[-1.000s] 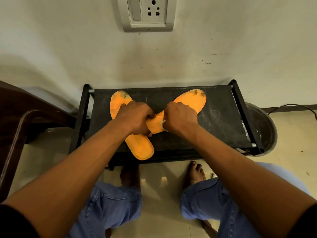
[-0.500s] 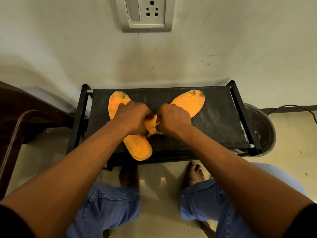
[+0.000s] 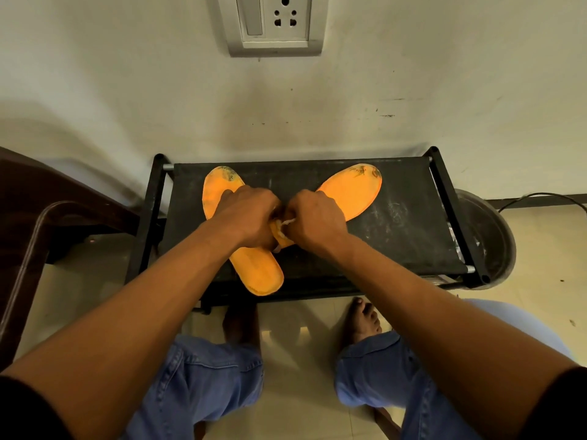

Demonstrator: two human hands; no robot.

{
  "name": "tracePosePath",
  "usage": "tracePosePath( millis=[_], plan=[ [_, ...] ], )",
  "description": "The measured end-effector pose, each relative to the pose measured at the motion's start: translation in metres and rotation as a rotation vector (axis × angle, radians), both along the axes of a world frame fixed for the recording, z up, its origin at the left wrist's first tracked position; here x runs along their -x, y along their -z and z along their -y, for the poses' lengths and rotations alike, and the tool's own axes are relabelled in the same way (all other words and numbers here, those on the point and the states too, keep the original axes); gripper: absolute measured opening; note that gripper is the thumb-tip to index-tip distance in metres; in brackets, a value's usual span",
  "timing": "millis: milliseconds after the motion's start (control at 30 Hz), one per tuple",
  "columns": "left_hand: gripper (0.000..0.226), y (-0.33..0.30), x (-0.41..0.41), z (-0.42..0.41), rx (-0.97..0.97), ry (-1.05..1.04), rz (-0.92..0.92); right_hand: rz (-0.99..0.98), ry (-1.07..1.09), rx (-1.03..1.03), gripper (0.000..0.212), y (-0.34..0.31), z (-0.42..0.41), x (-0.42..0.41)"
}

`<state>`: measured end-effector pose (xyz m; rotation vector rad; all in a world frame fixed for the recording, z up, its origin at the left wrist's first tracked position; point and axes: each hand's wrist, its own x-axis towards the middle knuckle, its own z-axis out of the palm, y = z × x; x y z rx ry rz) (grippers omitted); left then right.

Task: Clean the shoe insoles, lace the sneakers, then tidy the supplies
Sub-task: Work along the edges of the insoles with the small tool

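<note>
At frame centre the curled right hand [image 3: 313, 217] pinches a whitish wipe [image 3: 283, 224] against the right insole [image 3: 349, 192], which runs to the upper right, while the left hand [image 3: 246, 215] presses its heel beside the crossing left insole [image 3: 257, 271].

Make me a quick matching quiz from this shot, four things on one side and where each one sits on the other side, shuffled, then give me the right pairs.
Things:
1. left insole
2. right insole
3. wall socket
4. metal basin

Places:
A. on the wall above the rack
B. on the floor at the rack's right end
C. heel end poking over the rack's near edge
D. toe end pointing to the rack's far right corner

Pairs: 1-C, 2-D, 3-A, 4-B
</note>
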<state>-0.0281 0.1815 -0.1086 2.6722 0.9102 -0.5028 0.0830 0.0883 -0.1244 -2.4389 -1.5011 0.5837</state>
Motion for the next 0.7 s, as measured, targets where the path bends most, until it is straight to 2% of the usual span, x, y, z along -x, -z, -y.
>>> tracePosePath(
  millis=[133,300,400,533,633,700],
  plan=[
    [0.042,0.0,0.0,0.003,0.003,0.005,0.007,0.049,0.019,0.019,0.02,-0.002,0.003,-0.001],
    [0.076,-0.001,0.002,0.003,-0.008,0.041,0.021,0.216,0.083,0.111,0.023,-0.015,0.001,-0.027],
    [0.08,-0.001,0.002,0.001,0.007,0.051,0.016,0.254,0.112,0.149,0.026,-0.02,-0.002,-0.042],
    [0.067,-0.006,-0.002,-0.003,0.032,0.032,0.023,0.145,0.117,0.168,0.019,-0.024,-0.009,-0.055],
    [0.052,-0.005,-0.009,-0.002,0.069,-0.041,0.127,-0.016,0.214,0.147,0.033,-0.031,-0.014,-0.08],
    [0.059,-0.001,-0.02,0.007,0.053,-0.09,0.201,-0.092,0.288,0.133,0.035,-0.036,-0.015,-0.098]
  ],
)
